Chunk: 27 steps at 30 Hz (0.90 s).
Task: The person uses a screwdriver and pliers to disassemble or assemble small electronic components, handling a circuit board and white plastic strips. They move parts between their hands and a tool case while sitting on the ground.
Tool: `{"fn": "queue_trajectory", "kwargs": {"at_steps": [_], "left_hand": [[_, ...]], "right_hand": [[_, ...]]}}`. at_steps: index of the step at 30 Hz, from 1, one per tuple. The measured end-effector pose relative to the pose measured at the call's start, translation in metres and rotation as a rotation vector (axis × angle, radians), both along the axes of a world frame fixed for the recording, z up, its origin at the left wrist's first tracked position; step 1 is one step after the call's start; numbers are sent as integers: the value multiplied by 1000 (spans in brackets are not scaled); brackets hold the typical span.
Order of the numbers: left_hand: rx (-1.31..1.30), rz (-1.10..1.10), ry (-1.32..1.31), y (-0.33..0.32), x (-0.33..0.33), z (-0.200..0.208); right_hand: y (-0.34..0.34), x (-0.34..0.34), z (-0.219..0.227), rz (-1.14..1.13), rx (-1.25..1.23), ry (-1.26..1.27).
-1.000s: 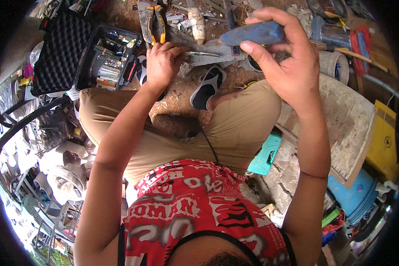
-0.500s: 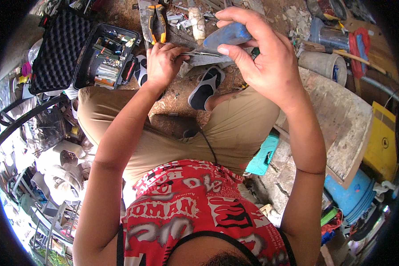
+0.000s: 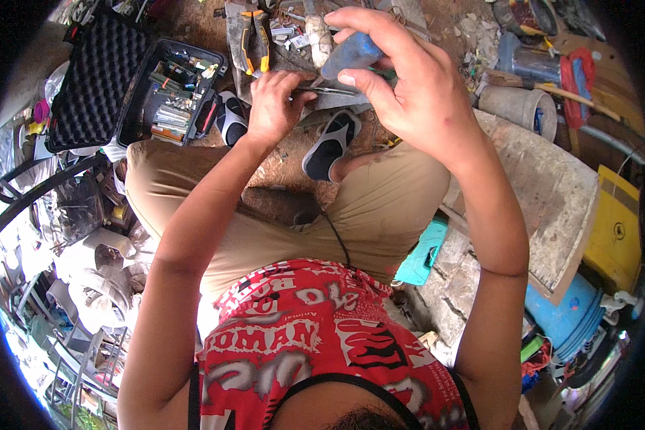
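Observation:
My right hand (image 3: 426, 97) grips a blue, worn, rounded object (image 3: 351, 56), with thumb and fingers around its sides; its lower end is partly hidden. Just beneath it lies a thin, flat metal piece (image 3: 335, 91), pinched at its left end by my left hand (image 3: 274, 104). The two hands are close together over a grey work surface (image 3: 240, 50) on the ground, beyond my feet. On that surface, pliers (image 3: 256, 44) with black and orange-yellow handles lie left of a pale wrapped thing (image 3: 318, 41).
An open black case (image 3: 137, 97) with foam in its lid holds small parts at the left. To the right are a weathered board (image 3: 537, 193), a grey bucket (image 3: 517, 107), a brush (image 3: 516, 82) and a teal case (image 3: 421, 251). Scraps litter the ground.
My right hand has shifted left with the blue object, which now tilts more steeply over the metal piece. My left hand has moved slightly right, still pinching the metal piece.

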State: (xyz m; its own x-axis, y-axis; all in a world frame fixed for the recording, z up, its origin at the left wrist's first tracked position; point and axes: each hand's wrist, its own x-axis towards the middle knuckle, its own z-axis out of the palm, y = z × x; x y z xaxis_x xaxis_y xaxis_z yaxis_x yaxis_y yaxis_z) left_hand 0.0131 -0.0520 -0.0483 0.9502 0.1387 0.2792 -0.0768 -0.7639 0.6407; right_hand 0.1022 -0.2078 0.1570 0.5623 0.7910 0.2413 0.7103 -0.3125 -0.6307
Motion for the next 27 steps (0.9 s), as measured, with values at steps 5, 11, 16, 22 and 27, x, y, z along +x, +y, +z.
{"fn": "queue_trajectory", "kwargs": {"at_steps": [5, 11, 16, 22, 27], "left_hand": [[-102, -7, -17, -8, 0, -15], [-146, -57, -102, -4, 10, -19], [-189, -70, -81, -3, 13, -16], [-204, -70, -86, 0, 14, -15], [-201, -77, -76, 0, 12, -13]], "right_hand": [[4, 3, -5, 37, 40, -24], [3, 4, -3, 8, -24, -65], [3, 9, -3, -67, -5, -63], [-48, 51, -33, -485, 112, 16], [-40, 45, -98, -550, -628, 46]]}}
